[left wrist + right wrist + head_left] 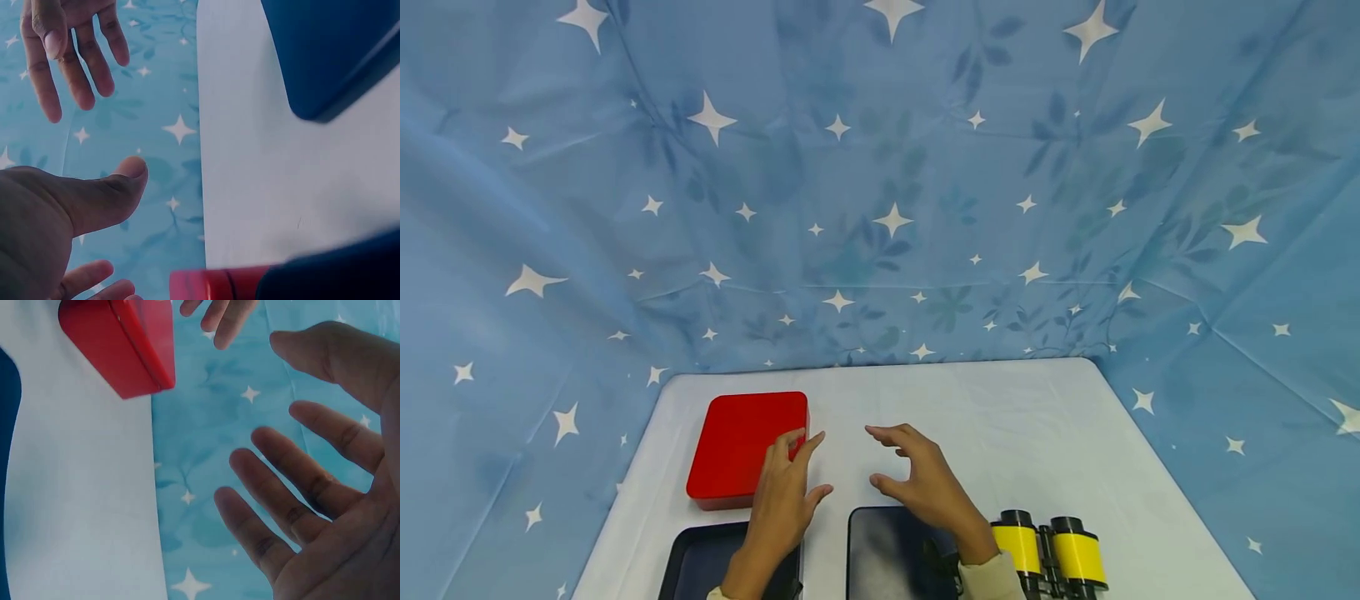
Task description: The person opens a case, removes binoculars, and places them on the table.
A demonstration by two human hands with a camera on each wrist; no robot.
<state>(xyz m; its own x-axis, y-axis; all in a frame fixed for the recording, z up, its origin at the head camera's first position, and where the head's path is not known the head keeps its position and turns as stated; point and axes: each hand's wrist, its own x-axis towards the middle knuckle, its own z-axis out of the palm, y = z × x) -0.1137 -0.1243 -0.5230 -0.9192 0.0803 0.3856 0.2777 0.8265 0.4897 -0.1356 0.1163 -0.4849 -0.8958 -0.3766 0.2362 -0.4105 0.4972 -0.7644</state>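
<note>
Both hands hover over the white table with nothing in them, palms turned toward each other and a gap between. My left hand [784, 492] overlaps the right edge of a red box [748, 446] in the head view; its fingers are spread and loosely bent. To the right, my right hand [925, 475] stands above the far end of a dark flat lid or tray [880, 550], thumb apart from the fingers. In the right wrist view the fingers [269, 494] are spread and relaxed. The left thumb [112, 194] sticks out straight in the left wrist view.
A dark blue tray [700, 558] with a raised rim lies at the front left, partly under the left forearm. Yellow and black binoculars [1048, 550] rest beside the right sleeve. Blue star-patterned cloth [880, 167] hangs behind and beside the white table [1000, 417].
</note>
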